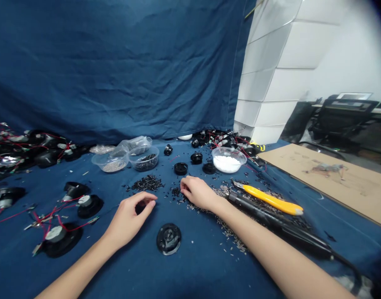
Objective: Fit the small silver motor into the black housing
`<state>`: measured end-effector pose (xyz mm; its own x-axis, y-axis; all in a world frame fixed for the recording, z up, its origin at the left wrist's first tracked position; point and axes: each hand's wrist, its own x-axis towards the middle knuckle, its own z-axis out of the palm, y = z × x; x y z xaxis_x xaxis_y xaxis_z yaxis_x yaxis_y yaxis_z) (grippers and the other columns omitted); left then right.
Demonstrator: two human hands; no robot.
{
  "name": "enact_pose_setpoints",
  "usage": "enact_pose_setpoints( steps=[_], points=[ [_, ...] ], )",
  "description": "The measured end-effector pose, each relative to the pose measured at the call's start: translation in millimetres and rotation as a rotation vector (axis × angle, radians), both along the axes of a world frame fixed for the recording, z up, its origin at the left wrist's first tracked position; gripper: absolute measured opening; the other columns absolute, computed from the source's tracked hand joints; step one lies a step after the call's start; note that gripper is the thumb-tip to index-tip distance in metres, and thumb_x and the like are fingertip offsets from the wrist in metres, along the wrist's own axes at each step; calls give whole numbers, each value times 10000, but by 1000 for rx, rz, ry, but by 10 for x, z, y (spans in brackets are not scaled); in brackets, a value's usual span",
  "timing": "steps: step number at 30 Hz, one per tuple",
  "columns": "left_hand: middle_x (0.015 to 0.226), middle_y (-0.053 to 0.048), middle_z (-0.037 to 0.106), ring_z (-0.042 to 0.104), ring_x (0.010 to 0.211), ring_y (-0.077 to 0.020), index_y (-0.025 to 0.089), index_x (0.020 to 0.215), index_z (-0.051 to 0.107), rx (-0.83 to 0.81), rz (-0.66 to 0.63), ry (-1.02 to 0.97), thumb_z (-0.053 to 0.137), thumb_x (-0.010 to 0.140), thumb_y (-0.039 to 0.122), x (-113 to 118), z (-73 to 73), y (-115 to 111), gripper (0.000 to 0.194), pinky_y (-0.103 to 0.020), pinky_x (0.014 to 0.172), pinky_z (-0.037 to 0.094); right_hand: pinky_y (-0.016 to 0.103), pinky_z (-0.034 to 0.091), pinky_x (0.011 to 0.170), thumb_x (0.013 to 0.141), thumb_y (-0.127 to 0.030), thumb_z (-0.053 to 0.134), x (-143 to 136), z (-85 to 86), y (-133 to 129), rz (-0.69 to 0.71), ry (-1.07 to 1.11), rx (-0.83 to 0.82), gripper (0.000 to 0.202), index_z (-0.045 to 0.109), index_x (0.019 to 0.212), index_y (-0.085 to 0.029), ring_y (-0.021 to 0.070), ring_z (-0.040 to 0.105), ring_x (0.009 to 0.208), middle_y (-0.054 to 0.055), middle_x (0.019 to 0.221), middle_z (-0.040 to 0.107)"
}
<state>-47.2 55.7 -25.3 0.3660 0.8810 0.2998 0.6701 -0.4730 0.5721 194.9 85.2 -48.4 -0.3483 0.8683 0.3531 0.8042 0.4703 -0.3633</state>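
Between the two forearms, a round black part (168, 238) lies flat on the blue-covered desk (196, 272), touched by neither hand. It looks light and stiff, probably moulded plastic; its smooth rim might slip, so opposite edges, thumb against finger, make the best hold, clear of the raised middle.

The left hand (126, 218) is loosely curled, thumb and forefinger apart with nothing seen between them, just beside a pile of black screws (147, 182). The right hand (195, 192) bends its fingertips down by small black bits (175, 192); whether it pinches one, I cannot tell. Such bits look hard, nearly weightless and easily scattered, best taken singly by the fingertips. The yellow knife (273, 200) wants gripping by its handle.
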Motion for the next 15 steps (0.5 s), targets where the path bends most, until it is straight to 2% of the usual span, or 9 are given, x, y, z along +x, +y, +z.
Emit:
enact_pose_setpoints(
  steps=[6, 9, 15],
  points=[
    [882, -20, 716, 658, 823, -202, 212, 959, 681, -9, 20, 1, 532, 885, 430, 1, -27, 37, 275, -314, 783, 487, 244, 380, 651, 906, -103, 559, 67, 7, -2, -31, 110, 25, 73, 588, 865, -156, 147, 563, 711, 33, 808, 639],
    [869, -20, 724, 665, 811, -205, 210, 946, 690, -15, 21, 11, 537, 876, 437, 29, -14, 21, 283, -312, 770, 499, 241, 401, 651, 888, -87, 570, 97, 20, 1, -46, 154, 41, 88, 608, 865, -164, 143, 577, 699, 22, 803, 656],
    [857, -30, 713, 656, 798, -202, 207, 959, 679, 11, 30, 37, 512, 887, 419, 15, -13, 22, 279, -318, 765, 507, 264, 460, 750, 863, -63, 581, 100, -5, 24, -60, 179, 66, 167, 665, 958, -172, 162, 626, 806, 37, 912, 691]
  ],
)
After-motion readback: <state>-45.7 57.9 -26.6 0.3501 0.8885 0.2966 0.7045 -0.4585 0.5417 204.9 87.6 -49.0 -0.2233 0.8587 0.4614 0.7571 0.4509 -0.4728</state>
